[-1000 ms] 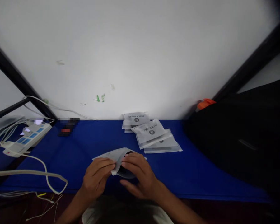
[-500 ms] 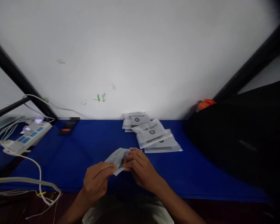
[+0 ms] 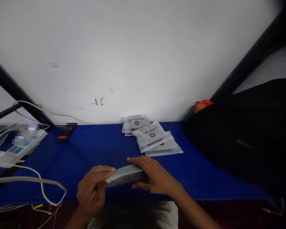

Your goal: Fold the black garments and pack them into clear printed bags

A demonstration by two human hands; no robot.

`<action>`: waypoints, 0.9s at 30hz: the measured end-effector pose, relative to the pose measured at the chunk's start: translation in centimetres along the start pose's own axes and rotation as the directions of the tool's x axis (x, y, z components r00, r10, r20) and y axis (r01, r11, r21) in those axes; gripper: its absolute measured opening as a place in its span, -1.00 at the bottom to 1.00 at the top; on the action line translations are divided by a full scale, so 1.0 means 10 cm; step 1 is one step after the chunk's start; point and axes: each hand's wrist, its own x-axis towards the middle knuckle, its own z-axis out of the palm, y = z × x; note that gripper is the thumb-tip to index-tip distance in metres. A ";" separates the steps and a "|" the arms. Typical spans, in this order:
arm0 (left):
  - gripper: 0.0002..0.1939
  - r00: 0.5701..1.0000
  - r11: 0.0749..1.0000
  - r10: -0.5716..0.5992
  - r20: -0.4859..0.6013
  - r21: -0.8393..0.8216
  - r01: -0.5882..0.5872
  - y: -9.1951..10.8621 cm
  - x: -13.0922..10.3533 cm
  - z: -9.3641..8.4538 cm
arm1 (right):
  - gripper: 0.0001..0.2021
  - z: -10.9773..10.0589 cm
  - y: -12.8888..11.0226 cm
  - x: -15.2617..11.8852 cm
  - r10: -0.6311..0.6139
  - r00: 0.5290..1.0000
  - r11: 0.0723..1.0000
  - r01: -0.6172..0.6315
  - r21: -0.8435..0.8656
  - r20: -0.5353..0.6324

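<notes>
A frosted translucent zip pouch (image 3: 124, 176) is held tilted above the front of the blue surface, seen nearly edge-on. My left hand (image 3: 94, 187) pinches its left end between thumb and fingers. At the pouch's right end is my right hand (image 3: 154, 176), its fingers stretched over the top edge and its thumb spread apart below. Whether the right fingertips press on the pouch is hard to tell. Beyond my hands lie several similar pouches (image 3: 150, 135), overlapping, with a dark logo and "ROCKBROS" lettering.
A blue-covered surface (image 3: 92, 146) meets a white wall. On the left are a white power strip (image 3: 16, 152) with cables (image 3: 38, 179) and a dark partly blurred object (image 3: 66, 132). A large black item (image 3: 240, 136) covers the right side, beside something orange (image 3: 204, 104).
The pouch has turned from a slanted, face-up pose to nearly edge-on. My right hand has moved right and its thumb and fingers have spread. The view has shifted slightly.
</notes>
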 end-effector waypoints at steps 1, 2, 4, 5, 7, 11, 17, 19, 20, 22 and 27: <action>-0.79 1.000 1.000 0.017 0.015 -0.020 -0.016 0.03 0.02 0.02 | -0.45 -0.01 -0.04 0.01 0.001 0.999 1.000 -0.001 -0.009 0.041; -0.79 0.999 0.999 0.032 0.033 -0.037 -0.031 0.05 0.05 0.03 | -0.53 -0.04 -0.05 0.02 -0.007 0.999 0.999 0.009 -0.035 0.049; -0.81 0.998 0.997 0.046 0.052 -0.061 -0.043 0.07 0.10 0.06 | -0.59 -0.13 0.02 0.05 -0.057 0.997 0.986 0.050 -0.160 -0.042; -0.81 0.998 0.997 0.035 0.051 -0.066 -0.031 0.07 0.12 0.07 | -0.58 -0.21 0.09 0.06 -0.097 0.987 0.965 0.063 -0.253 -0.126; -0.77 0.999 0.998 -0.013 0.046 -0.059 0.016 0.02 0.14 0.13 | -0.54 -0.39 0.31 0.07 -0.177 0.941 0.891 0.028 -0.453 -0.289; -0.83 0.963 0.991 -0.107 0.249 -0.052 0.124 -0.15 0.04 0.37 | -0.35 -0.64 0.85 0.02 0.008 0.951 0.701 -0.227 -0.677 -0.310; -0.70 0.631 0.989 -0.100 0.769 0.149 -0.025 -0.38 -0.10 0.95 | -0.25 -0.46 1.34 -0.13 0.281 0.958 0.676 -0.236 -0.698 -0.053; -0.68 0.580 0.964 -0.077 0.811 0.210 -0.166 -0.43 -0.07 1.13 | -0.28 -0.41 1.36 -0.13 0.272 0.960 0.682 -0.238 -0.692 -0.063; -0.67 0.564 0.946 -0.058 0.824 0.226 -0.233 -0.45 -0.05 1.21 | -0.31 -0.40 1.37 -0.12 0.259 0.963 0.682 -0.235 -0.692 -0.072; -0.67 0.537 0.910 -0.015 0.843 0.235 -0.343 -0.49 -0.01 1.36 | -0.38 -0.39 1.37 -0.10 0.232 0.968 0.675 -0.234 -0.699 -0.100; -0.72 0.501 0.877 0.052 0.864 0.200 -0.436 -0.56 0.04 1.63 | -0.51 -0.34 1.44 -0.07 0.170 0.974 0.656 -0.226 -0.720 -0.151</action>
